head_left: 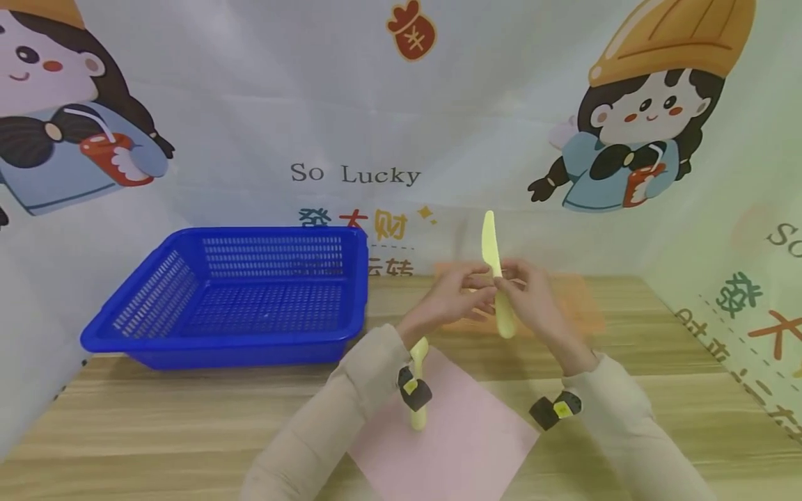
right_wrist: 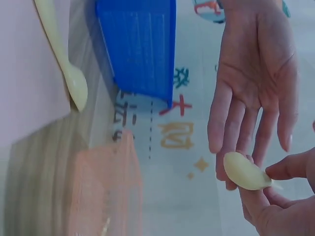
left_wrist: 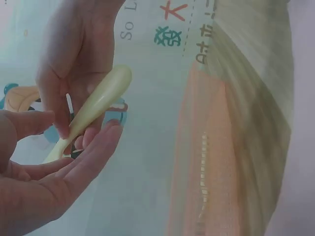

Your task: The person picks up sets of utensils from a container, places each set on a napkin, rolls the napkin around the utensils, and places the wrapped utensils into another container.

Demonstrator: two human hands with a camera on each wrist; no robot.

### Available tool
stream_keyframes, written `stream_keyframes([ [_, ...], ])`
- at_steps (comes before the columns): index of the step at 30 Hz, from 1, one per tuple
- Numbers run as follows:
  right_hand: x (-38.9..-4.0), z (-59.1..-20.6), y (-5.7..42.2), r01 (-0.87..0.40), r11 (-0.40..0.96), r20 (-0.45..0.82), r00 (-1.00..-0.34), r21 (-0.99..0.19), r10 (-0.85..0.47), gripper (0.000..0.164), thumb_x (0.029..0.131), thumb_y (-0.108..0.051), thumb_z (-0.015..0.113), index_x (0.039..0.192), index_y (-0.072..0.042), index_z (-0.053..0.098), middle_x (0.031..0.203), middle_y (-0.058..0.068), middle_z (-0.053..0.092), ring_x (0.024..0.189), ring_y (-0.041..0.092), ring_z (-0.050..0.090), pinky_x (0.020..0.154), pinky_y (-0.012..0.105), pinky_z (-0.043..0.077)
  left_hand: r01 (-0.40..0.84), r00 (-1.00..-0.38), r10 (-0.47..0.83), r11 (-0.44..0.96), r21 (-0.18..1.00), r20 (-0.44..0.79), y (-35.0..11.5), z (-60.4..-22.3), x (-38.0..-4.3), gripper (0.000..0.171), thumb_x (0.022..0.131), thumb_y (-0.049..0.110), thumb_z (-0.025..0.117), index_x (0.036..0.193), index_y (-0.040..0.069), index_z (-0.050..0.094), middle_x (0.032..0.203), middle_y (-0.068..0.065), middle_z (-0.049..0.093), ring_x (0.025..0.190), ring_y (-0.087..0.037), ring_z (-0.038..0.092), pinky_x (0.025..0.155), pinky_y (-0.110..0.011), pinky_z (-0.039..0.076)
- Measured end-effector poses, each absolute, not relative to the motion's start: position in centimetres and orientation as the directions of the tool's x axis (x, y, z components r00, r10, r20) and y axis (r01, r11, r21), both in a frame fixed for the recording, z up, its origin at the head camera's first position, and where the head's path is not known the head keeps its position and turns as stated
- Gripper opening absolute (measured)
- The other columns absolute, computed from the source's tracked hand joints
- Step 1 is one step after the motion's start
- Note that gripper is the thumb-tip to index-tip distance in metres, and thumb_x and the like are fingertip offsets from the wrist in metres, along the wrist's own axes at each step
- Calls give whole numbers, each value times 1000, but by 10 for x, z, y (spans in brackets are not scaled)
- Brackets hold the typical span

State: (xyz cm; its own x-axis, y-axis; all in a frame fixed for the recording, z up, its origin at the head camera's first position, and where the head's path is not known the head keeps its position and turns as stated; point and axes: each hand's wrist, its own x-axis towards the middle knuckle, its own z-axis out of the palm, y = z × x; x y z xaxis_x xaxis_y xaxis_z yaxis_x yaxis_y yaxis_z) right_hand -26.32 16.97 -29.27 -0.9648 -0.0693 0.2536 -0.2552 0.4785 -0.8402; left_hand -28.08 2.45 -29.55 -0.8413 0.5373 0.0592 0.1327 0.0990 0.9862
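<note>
One pale-yellow, round-handled knife (head_left: 491, 247), upright, above and beyond the flat pink square sheet (head_left: 466, 435). Right hand (head_left: 532, 292): pinching it mid-length. Left hand (head_left: 454, 293): fingers relaxed beside it, gripping nothing. One pale-yellow spoon (right_wrist: 58, 49), on the sheet. One blue rectangular plastic basket (head_left: 238, 348), left of the sheet.

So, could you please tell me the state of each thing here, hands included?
Knife: pinched, blade up.
Right hand: pinching the knife.
Left hand: fingers extended near the knife, contact unclear.
Spoon: lying on the sheet, its bowl past the edge.
Sheet: flat on the table.
Blue basket: upright, uncovered.
Orange basket: behind the hands, contents unclear.
</note>
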Motion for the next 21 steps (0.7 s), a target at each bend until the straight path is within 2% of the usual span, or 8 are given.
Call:
stream_keyframes([
  [2,-256,-295,165,-237,445,233,-970,-863,-65,29,89,-2,47,115,11,46,95,20,50,103,35,52,87,40,44,121,-842,537,104,987,47,21,-299,-275,50,89,7,51,134,-2,31,122,-26,49,86,-37,61,71,-34,53],
  [4,-249,-300,159,-204,422,201,-978,-883,-52,30,89,-3,47,116,10,46,97,18,51,105,33,52,87,39,44,145,-845,532,137,980,50,18,-304,-270,50,88,8,54,133,-2,35,120,-24,50,94,-35,59,74,-31,52],
  [8,-238,-311,147,-146,399,145,-989,-905,-32,29,90,-6,49,116,7,48,101,19,53,107,32,51,89,41,42,139,-858,512,152,979,42,14,-321,-264,45,84,3,58,126,-3,44,116,-23,53,95,-32,59,73,-32,52],
  [11,-233,-321,139,-138,412,146,-989,-901,-10,27,88,-6,51,112,6,51,100,18,56,101,30,52,88,41,42,103,-863,505,136,985,20,11,-329,-258,40,83,1,59,121,-4,48,113,-25,55,82,-32,63,67,-35,54],
  [16,-227,-337,130,-133,409,147,-989,-903,1,25,87,-7,54,109,5,53,94,16,59,87,23,54,73,29,45,70,-862,507,151,986,-16,2,-341,-250,34,82,0,58,115,-6,50,109,-25,57,64,-25,64,59,-32,54],
  [21,-220,-352,125,-141,384,134,-990,-912,-44,23,84,-3,55,105,8,53,85,14,59,72,14,54,60,19,44,33,-846,529,158,987,-56,-9,-355,-244,36,81,-3,57,117,-6,49,103,-24,59,60,-17,61,59,-32,54],
])
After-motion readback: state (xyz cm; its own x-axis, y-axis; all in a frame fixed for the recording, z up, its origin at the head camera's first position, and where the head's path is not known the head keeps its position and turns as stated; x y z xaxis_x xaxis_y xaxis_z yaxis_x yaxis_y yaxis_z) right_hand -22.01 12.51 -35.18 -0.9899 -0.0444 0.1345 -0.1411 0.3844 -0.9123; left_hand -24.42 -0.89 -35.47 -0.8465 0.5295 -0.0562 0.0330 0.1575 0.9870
